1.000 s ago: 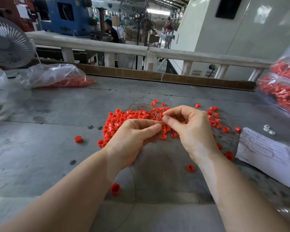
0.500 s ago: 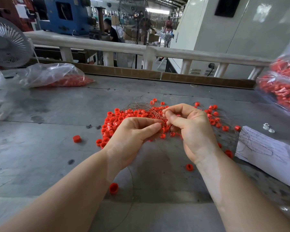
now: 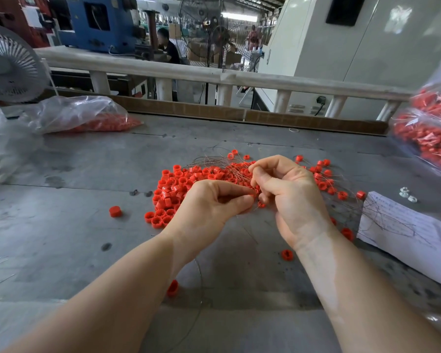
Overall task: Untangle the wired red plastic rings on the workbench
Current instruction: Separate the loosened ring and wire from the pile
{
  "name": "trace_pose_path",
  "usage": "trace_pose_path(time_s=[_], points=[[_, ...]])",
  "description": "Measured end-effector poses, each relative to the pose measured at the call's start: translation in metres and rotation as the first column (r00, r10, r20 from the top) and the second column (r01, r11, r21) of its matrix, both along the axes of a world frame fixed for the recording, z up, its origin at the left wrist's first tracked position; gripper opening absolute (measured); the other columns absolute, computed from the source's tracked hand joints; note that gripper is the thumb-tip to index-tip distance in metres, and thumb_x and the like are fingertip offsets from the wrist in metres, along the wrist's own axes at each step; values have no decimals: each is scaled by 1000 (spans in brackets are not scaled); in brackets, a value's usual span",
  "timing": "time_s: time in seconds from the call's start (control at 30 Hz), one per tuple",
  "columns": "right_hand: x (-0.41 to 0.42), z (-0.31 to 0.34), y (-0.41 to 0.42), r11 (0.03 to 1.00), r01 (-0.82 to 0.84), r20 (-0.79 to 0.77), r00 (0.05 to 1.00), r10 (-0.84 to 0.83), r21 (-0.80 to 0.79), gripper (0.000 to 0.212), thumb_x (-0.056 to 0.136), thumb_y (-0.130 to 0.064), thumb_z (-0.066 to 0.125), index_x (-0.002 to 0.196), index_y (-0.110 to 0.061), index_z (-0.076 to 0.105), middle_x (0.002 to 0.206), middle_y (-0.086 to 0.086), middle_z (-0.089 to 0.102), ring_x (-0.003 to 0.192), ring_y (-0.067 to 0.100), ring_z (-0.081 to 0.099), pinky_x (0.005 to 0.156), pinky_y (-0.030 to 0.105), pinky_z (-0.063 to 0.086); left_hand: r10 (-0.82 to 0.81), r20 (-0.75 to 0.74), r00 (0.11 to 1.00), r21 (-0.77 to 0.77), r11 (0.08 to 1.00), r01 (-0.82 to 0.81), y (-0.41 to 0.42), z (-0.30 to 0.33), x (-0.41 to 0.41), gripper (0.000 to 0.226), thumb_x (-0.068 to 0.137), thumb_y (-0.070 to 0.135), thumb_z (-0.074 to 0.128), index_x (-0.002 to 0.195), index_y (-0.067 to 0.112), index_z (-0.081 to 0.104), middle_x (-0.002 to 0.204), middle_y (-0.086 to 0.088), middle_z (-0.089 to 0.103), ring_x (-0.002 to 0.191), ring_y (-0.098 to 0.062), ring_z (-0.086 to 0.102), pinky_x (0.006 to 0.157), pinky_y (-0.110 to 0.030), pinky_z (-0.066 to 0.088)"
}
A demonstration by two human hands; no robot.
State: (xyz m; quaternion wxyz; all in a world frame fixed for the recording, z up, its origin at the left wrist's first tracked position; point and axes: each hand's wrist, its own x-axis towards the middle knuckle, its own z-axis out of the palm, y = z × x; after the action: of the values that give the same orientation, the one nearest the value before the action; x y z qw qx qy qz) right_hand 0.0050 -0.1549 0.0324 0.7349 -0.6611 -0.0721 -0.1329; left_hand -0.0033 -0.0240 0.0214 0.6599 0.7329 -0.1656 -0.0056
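Roughly in the middle of the workbench lies one dense heap of red rings, too many to count, with thin wires fanning out of its far side; a looser scatter of about a dozen wired rings spreads to the right of the hands. Four loose rings sit apart: one left of the heap, one by the left forearm, one by the right wrist, one near the paper. Two hands work at the heap's near edge, close together. The left hand has its thumb and forefinger pressed together on a wire, fingertips touching the rings. The right hand is curled, thumb and forefinger nipping strands just above the heap. Three bags of red parts lie around: one far left, two stacked at right
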Motion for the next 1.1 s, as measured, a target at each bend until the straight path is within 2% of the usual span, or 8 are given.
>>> trace_pose_path(time_s=[0.23, 0.43, 0.57, 0.67, 0.77, 0.83, 1.0, 1.1], points=[[-2, 1, -2, 997, -43, -15, 999, 44, 56, 20, 87, -3, 58, 78, -17, 68, 67, -5, 66, 55, 2, 54, 51, 14, 43, 81, 104, 991, 14, 996, -83, 3, 0, 2, 17, 84, 5, 66, 90, 20, 72, 84, 5, 73, 80, -7, 68, 76, -13, 51], [-2, -2, -1, 999, -18, 5, 1000, 18, 38, 22, 84, 2, 60, 74, -15, 67, 69, -6, 70, 66, 1, 63, 60, 13, 47, 37, 37, 999, -138, 990, -31, 5, -4, 3, 21, 85, 7, 64, 93, 25, 72, 90, -1, 75, 87, -11, 69, 83, -19, 53], [1, 0, -10, 971, 232, 123, 964, -238, 60, 26, 88, 3, 57, 75, -19, 64, 77, -5, 69, 71, 5, 60, 65, 18, 47, -37, -112, 993, -424, 905, -14, 3, -3, 6, 16, 71, 11, 66, 80, 19, 76, 80, -4, 72, 79, -9, 68, 76, -17, 53], [0, 9, -18, 875, 478, 338, 812, -475, 81, 28, 91, 4, 50, 80, -21, 57, 84, -1, 68, 80, 7, 64, 76, 21, 49, -99, -173, 980, -568, 823, -17, 4, -2, 7, 18, 67, 8, 62, 81, 13, 73, 77, -2, 72, 76, -9, 69, 69, -15, 53], [-4, 11, -22, 733, 667, 603, 641, -475, -132, 19, 93, -3, 49, 87, -17, 60, 85, 1, 66, 81, 17, 64, 75, 26, 48, -112, -190, 975, -588, 809, -21, 5, -2, 7, 20, 77, 1, 58, 90, 11, 69, 77, -4, 69, 74, -11, 69, 67, -17, 54], [-6, 7, -19, 625, 716, 703, 616, -355, -311, 14, 92, -5, 52, 91, -6, 66, 84, 6, 65, 78, 24, 61, 72, 32, 47, -98, -202, 975, -587, 809, -40, 5, -1, 6, 24, 84, -3, 53, 88, 12, 71, 75, -4, 67, 72, -12, 68, 67, -17, 55], [-5, 0, -11, 548, 558, 628, 775, -76, -622, 12, 85, 0, 62, 88, -5, 72, 83, 9, 63, 82, 27, 60, 74, 40, 49, -43, -241, 969, -521, 849, -92, 5, 2, 5, 46, 89, -11, 46, 65, 13, 76, 70, -2, 71, 70, -8, 69, 66, -14, 54], [-4, -3, -10, 530, 463, 551, 835, 8, -710, 12, 83, 1, 65, 87, -6, 73, 81, 8, 65, 82, 27, 61, 74, 41, 50, -3, -245, 969, -468, 876, -116, 7, 3, 6, 39, 85, -7, 54, 65, 17, 77, 73, 0, 73, 73, -8, 69, 67, -13, 53]])
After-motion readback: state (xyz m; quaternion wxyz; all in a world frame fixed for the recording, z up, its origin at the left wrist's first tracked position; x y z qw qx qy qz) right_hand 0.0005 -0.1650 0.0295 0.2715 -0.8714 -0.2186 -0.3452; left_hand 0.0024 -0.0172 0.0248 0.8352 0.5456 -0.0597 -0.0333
